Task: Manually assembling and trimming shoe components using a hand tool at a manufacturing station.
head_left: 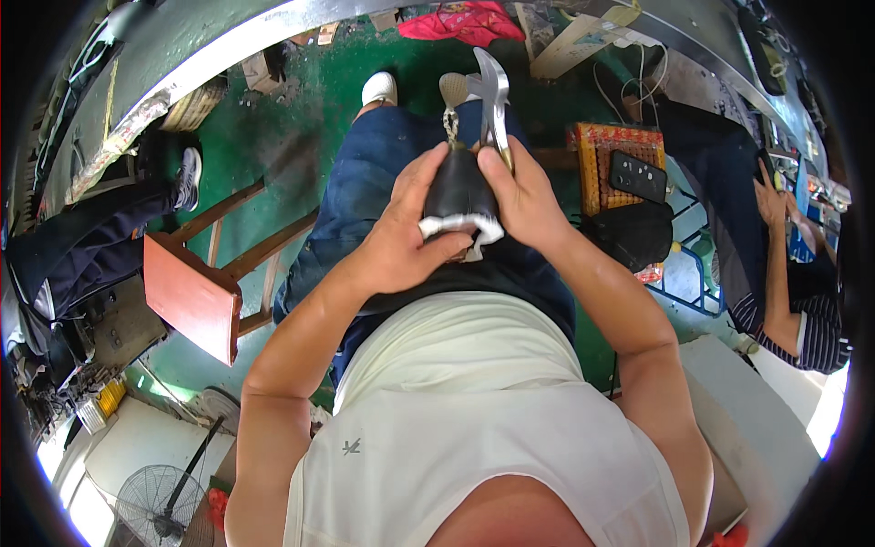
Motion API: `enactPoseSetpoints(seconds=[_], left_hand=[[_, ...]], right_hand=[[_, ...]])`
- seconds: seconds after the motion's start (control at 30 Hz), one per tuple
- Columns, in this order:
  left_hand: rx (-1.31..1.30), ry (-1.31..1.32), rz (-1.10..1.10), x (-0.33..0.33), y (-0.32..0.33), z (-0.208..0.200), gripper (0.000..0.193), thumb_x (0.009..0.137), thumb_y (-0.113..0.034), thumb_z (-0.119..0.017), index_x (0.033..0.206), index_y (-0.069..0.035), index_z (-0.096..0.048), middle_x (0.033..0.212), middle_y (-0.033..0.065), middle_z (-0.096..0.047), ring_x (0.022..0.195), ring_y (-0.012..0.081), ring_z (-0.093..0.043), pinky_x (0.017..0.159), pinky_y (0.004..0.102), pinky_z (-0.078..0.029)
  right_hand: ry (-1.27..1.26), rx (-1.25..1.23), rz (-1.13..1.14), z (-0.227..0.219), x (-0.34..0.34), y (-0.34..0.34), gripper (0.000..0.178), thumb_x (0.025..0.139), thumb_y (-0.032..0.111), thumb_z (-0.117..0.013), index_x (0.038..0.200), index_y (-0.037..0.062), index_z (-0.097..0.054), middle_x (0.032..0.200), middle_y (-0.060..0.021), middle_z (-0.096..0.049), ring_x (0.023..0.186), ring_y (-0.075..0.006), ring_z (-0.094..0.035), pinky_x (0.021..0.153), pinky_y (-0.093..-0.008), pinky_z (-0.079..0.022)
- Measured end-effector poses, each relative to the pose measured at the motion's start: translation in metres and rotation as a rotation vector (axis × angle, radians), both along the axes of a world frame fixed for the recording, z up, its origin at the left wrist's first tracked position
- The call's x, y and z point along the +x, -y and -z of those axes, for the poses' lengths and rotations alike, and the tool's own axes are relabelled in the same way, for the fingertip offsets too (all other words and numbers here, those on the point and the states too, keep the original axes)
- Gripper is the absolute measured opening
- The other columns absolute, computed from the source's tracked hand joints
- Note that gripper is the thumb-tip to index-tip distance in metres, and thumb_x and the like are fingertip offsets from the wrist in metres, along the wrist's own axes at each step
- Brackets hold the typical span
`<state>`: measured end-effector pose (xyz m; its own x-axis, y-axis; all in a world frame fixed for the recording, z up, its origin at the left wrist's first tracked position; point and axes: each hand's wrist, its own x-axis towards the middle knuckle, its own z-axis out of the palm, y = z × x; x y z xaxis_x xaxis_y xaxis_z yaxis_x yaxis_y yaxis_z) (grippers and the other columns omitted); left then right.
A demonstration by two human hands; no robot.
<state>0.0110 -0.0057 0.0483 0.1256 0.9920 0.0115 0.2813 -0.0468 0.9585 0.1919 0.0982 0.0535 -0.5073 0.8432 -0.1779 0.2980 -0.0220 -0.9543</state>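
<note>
Above my lap, both hands are around a black, rounded piece (452, 187) that looks like a leather shoe upper, with a ragged white lining edge toward me. My left hand (407, 219) is closed on its left side, thumb at the lining. My right hand (526, 196) is closed round the handle of shiny, curved metal pincers (493, 91), its thumb against the black piece's right side. The pincers' curved head points away from me. Beyond the black piece shows a beige, rounded, textured thing (453, 89) with a patterned band; what it is I cannot tell.
A reddish stool (193, 294) stands at left. On the right, a black phone (637, 175) lies on a woven seat (597, 146), near a black bag (633, 228). One person (775, 210) sits at right; another's leg (109, 205) shows at left. A workbench edge (228, 50) curves across the far side.
</note>
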Motion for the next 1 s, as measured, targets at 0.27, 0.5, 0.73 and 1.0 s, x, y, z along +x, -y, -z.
enactPoseSetpoints(seconds=[0.27,0.5,0.73,1.0], left_hand=[[-0.116,-0.179,-0.312,0.011,-0.001,0.048,0.05,0.104,-0.044,-0.054,0.118,0.003,-0.064,0.111,0.0211,-0.069,0.111,0.0293,-0.064,0.096,0.0403,-0.049],[-0.6,-0.032,-0.163,-0.011,-0.011,0.061,0.024,0.098,-0.011,-0.054,0.11,0.005,-0.067,0.097,0.0056,-0.071,0.093,0.0132,-0.064,0.083,0.0296,-0.052],[-0.66,0.886,0.025,-0.007,-0.001,0.051,0.071,0.081,0.002,-0.068,0.148,-0.002,-0.044,0.132,0.0096,-0.062,0.12,0.0184,-0.058,0.108,0.0322,-0.043],[-0.561,0.417,-0.096,0.032,0.018,0.073,0.078,0.094,-0.011,-0.069,0.155,0.004,-0.024,0.143,0.0136,-0.053,0.131,0.0196,-0.049,0.112,0.0323,-0.038]], right_hand=[[-0.172,-0.24,0.041,0.028,0.016,-0.006,0.057,0.092,0.045,-0.072,0.118,-0.0035,-0.057,0.102,-0.0057,-0.062,0.092,-0.0125,-0.057,0.083,-0.031,-0.049],[0.156,-0.484,-0.123,0.062,0.042,-0.01,0.049,0.077,0.009,-0.076,0.116,-0.0069,-0.051,0.088,-0.011,-0.063,0.064,-0.0145,-0.063,0.051,-0.0287,-0.051],[0.203,-0.173,-0.084,0.03,0.092,0.008,0.031,0.096,0.023,-0.061,0.116,0.0001,-0.057,0.082,-0.0112,-0.067,0.075,-0.0217,-0.066,0.07,-0.0379,-0.052],[0.586,0.491,-0.699,-0.031,0.093,0.008,0.044,0.089,0.01,-0.063,0.13,-0.0027,-0.054,0.101,-0.0218,-0.066,0.093,-0.0378,-0.066,0.082,-0.0454,-0.054]])
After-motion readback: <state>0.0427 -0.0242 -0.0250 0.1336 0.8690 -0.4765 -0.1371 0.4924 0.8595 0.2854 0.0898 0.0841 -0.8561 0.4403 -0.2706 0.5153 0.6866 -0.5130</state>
